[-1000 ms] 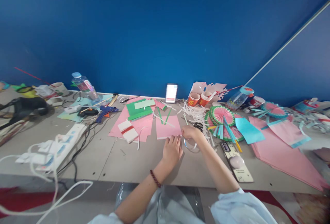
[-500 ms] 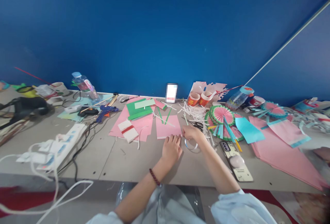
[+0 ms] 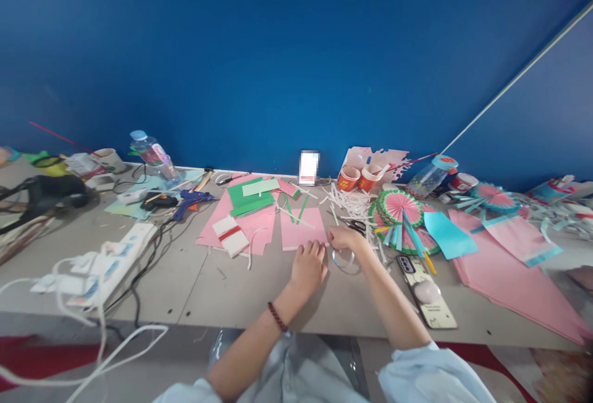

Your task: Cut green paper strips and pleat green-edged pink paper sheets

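A pink paper sheet point(image 3: 301, 227) lies in front of me, with a narrow white tape strip point(image 3: 294, 247) along its near edge. My left hand point(image 3: 309, 265) rests flat, fingers stretched out over that edge near the sheet's right corner. Just right of the corner, my right hand point(image 3: 341, 238) is closed in a pinch on the tape. A ring-shaped roll of tape point(image 3: 343, 259) sits directly below this hand. The fingertips are partly hidden. Black-handled scissors point(image 3: 357, 226) lie behind the right hand.
Green paper point(image 3: 252, 198) and a white-and-red packet point(image 3: 230, 236) lie left. White paper scraps point(image 3: 349, 202), red paper cups point(image 3: 348, 177) and watermelon-patterned paper fans point(image 3: 399, 208) are on the right, with a phone point(image 3: 428, 304) nearer. A glue gun point(image 3: 189, 202) and power strip point(image 3: 113, 264) lie far left.
Both hands stay almost in place at the sheet's near right corner. The tape roll below my right hand has shifted very slightly.
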{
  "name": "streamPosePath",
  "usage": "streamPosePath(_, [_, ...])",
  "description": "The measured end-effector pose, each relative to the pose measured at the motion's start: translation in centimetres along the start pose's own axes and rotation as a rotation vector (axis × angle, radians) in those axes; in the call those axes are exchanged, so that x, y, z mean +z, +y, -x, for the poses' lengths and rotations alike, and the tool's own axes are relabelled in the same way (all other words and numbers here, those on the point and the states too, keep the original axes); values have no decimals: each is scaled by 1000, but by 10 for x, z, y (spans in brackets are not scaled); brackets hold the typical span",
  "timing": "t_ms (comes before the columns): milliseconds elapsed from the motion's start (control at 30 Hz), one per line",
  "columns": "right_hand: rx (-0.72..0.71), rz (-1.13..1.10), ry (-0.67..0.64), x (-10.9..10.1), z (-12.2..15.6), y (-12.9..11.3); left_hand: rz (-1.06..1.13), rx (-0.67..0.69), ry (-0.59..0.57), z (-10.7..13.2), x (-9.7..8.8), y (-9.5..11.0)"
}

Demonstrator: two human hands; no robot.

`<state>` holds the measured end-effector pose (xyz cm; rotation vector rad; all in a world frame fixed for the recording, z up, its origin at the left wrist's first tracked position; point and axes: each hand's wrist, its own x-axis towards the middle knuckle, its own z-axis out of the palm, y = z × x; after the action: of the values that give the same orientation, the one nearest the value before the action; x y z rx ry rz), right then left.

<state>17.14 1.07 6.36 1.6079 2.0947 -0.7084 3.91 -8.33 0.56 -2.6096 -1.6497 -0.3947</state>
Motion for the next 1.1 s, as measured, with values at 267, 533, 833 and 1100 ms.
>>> streamPosePath(267, [-120,-114,88,3,13,11,12,77,33,-19,2,-17])
streamPosePath(533, [-322,-344,220,14,28,22,26,180,211,-17,8,-26])
streamPosePath(833, [-267,-817,568,49,39,4,100,163,377,-13,2,-30])
streamPosePath(1100, [-221,-1251,783,79,47,-16,159,225,391,-8,3,-32])
